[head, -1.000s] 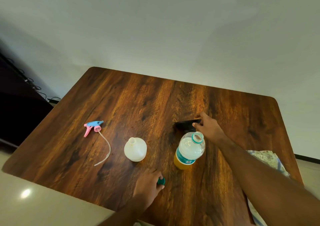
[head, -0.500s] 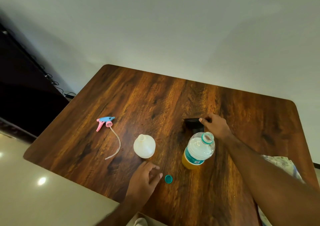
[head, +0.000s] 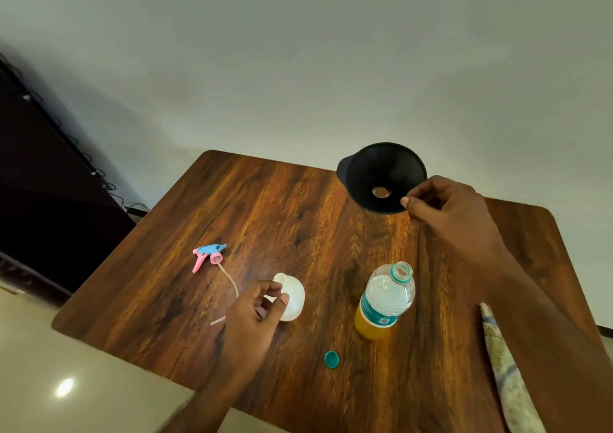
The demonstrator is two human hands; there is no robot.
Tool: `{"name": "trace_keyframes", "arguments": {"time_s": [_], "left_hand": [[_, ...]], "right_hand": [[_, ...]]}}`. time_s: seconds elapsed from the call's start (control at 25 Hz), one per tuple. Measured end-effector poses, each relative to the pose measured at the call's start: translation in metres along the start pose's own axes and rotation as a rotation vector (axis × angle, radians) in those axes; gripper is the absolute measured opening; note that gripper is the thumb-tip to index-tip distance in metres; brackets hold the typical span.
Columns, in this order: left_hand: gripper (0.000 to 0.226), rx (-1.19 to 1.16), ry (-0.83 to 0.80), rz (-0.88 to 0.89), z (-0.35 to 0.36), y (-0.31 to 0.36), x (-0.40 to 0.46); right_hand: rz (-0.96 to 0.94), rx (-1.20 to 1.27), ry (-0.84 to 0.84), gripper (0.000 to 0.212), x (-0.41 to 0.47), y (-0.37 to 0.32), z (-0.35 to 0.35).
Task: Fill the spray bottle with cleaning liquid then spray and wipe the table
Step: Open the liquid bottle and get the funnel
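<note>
A plain pale wall [head: 298,68] fills the upper frame. A dark cabinet [head: 39,200] stands at the left edge, with black cables [head: 99,174] trailing along its top. Glossy light floor [head: 49,366] shows at lower left, catching a bright lamp reflection [head: 64,387].

**Wood grain, plastic and a bit of cloth**

Dark wood-grain counter [head: 282,207], smooth with a soft sheen. The funnel [head: 381,175] looks matt black plastic. Spray bottle [head: 293,300]: opaque white plastic, smooth. Clear glossy plastic on the liquid bottle [head: 386,300], with a printed label band. Teal plastic cap [head: 331,359]; pink-and-blue plastic sprayer head [head: 209,253] with a translucent tube. Patterned cloth [head: 507,376] at the right edge. Floor [head: 66,389] glossy, catching light.
</note>
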State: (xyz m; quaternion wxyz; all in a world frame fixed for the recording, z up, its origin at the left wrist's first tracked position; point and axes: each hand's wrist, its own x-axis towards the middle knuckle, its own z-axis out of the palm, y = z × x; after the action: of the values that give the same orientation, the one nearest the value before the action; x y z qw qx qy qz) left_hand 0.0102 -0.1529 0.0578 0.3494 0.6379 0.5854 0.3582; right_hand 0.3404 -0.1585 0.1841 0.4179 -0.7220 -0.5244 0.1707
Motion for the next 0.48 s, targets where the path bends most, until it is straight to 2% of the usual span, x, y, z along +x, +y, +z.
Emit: {"name": "trace_keyframes", "arguments": {"time_s": [0.12, 0.28, 0.48], "left_hand": [[0.019, -0.087, 0.053, -0.187, -0.013, 0.010, 0.011], [0.014, -0.117, 0.022, 0.027, -0.071, 0.017, 0.033], [0.016, -0.154, 0.011, 0.057, -0.145, -0.002, 0.041]], "right_hand": [[-0.042, 0.042, -0.021, 0.011, -0.020, -0.041, 0.002], [-0.044, 0.046, -0.046, 0.009, -0.041, -0.084, 0.037], [0.016, 0.083, -0.068, 0.008, -0.060, -0.117, 0.090]]}}
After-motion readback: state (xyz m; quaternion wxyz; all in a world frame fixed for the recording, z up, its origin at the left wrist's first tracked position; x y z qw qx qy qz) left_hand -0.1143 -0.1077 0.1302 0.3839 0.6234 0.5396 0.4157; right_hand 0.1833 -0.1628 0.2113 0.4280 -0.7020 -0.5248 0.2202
